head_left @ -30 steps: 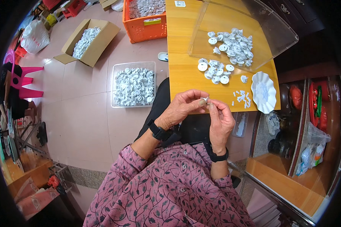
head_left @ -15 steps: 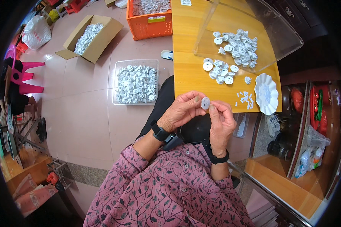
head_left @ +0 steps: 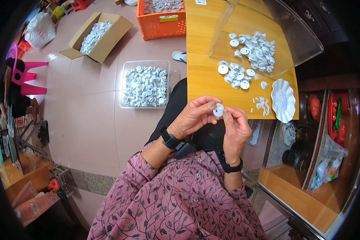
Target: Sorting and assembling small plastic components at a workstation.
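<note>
In front of my lap, my left hand (head_left: pixel 195 116) pinches a white round plastic piece (head_left: pixel 218 110) with dark slots in its face. From the right, my right hand (head_left: pixel 235 130) meets it, thumb and fingertips closed at the disc's right edge. Whatever is between those fingertips is too small to make out. Just beyond, small white plastic pegs (head_left: pixel 261 105) lie scattered on the wooden table (head_left: pixel 202 52). Beside them stands a white scalloped dish (head_left: pixel 274 96) of similar bits. Farther back are two heaps of white round pieces (head_left: pixel 238 75), with a single one lying apart.
A large transparent tub (head_left: pixel 314 51) rests on its side around the far heap. On the floor to the left are a clear bin (head_left: pixel 123 105) of white pieces, an open carton (head_left: pixel 115 38) and an orange crate (head_left: pixel 164 34). Shelves (head_left: pixel 308 200) stand right; another person sits far left.
The disc has turned in my fingers so its slotted face shows more fully. My right fingertips stay against its edge. The whole view has shifted slightly.
</note>
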`<state>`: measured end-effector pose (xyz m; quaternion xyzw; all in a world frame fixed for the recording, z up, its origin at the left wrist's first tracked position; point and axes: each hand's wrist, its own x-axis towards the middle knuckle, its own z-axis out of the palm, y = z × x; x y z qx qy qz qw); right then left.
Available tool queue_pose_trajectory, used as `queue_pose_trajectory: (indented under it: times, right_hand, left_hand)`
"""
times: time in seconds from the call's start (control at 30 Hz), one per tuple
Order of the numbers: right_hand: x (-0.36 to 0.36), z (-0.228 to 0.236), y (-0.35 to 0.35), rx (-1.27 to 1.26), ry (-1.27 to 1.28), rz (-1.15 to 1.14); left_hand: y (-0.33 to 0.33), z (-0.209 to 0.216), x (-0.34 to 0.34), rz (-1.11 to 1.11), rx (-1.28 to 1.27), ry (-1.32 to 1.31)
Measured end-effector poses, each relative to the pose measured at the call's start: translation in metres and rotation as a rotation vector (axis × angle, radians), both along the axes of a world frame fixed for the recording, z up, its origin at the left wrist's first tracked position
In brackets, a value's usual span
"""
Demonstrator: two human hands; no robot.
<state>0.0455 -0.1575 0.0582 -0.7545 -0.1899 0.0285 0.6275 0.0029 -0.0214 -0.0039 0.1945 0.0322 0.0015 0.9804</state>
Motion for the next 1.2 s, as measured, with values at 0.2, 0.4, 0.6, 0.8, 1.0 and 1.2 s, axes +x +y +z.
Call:
queue_pose_trajectory:
  times: [0.2, 0.4, 0.6, 0.8, 1.0, 1.2]
  right_hand:
    - [-0.0003, -0.0028, -0.0015, -0.015, -0.006, 0.019]
    - [-0.0009, -0.0041, -0.0024, -0.014, 0.001, 0.026]
    - [-0.0006, -0.0056, -0.0025, -0.033, -0.020, 0.013]
    - [-0.0005, -0.0068, -0.0056, -0.109, -0.108, 0.005]
    - [-0.0017, -0.0029, -0.0046, -0.222, -0.202, 0.027]
    - [0.0002, -0.0104, -0.0072, -0.049, 0.061, 0.035]
  left_hand:
    - [-0.0001, 0.0022, -0.0017, 0.004, 0.034, 0.052]
    - [0.0012, 0.0050, -0.0021, 0.000, 0.062, 0.068]
    - [-0.0001, 0.0050, -0.0021, 0.012, 0.106, 0.067]
    - [-0.0004, 0.0074, -0.0019, 0.019, 0.177, 0.095]
    - [0.0009, 0.0080, -0.0026, 0.049, 0.345, 0.117]
    - [0.0047, 0.0060, -0.0003, -0.013, 0.150, 0.147]
